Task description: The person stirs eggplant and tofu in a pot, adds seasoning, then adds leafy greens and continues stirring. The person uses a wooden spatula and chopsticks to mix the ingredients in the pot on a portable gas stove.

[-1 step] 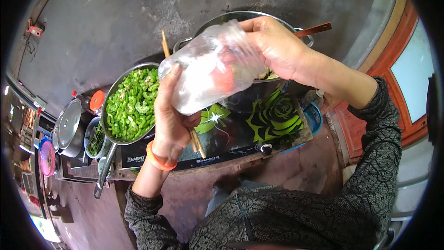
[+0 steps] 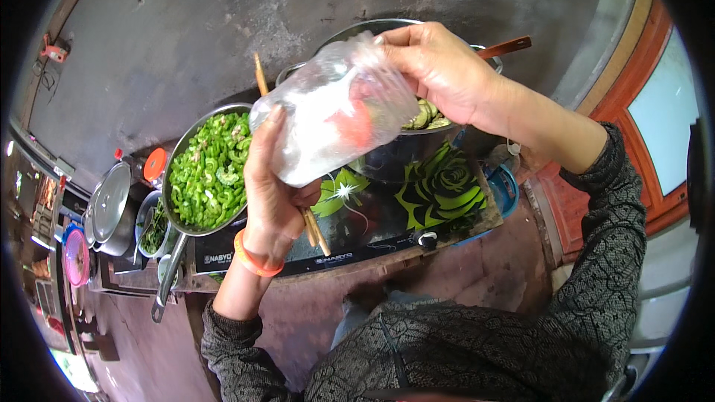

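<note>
Flower-printed black glass cooktop (image 2: 387,212)
On it, a long-handled pan (image 2: 176,259) of chopped green vegetables (image 2: 208,182) at left, a wide pot (image 2: 345,36) toward the back.

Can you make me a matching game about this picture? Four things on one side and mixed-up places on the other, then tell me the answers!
Things
1. plastic bag
2. orange wristband
3. chopped green vegetables
4. brown handle

Places
A. in the long-handled pan
B. sticking out past the rim of the wide pan
C. held by the left hand and right hand
D. around the left wrist

Pairs: 1-C, 2-D, 3-A, 4-B
</note>
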Demonstrator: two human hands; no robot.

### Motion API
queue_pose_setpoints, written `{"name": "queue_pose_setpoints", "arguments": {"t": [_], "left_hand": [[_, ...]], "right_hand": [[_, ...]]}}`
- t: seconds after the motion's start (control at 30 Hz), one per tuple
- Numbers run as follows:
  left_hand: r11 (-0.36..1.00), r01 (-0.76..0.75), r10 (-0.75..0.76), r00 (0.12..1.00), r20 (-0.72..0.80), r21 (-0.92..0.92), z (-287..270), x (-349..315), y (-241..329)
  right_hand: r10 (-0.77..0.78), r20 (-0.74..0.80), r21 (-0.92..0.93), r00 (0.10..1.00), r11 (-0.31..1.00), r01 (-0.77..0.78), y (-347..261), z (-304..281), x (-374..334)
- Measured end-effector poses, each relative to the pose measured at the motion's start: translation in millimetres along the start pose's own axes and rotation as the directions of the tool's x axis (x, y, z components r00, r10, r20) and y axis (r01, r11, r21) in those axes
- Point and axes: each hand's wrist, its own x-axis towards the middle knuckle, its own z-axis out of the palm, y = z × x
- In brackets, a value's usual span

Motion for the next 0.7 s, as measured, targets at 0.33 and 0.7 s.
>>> {"name": "queue_pose_setpoints", "arguments": {"t": [0.33,0.7], "left_hand": [[0.983,-0.017,0.004,0.997,-0.071,-0.18,-13,10,5],[0.968,-0.139,0.086,0.966,-0.245,-0.209,-10,3,14]], "right_hand": [[-0.241,-0.126,-0.473,0.962,0.867,0.155,-26,-112,21],[-0.219,-0.125,-0.411,0.968,0.899,0.15,9,-103,76]]}}
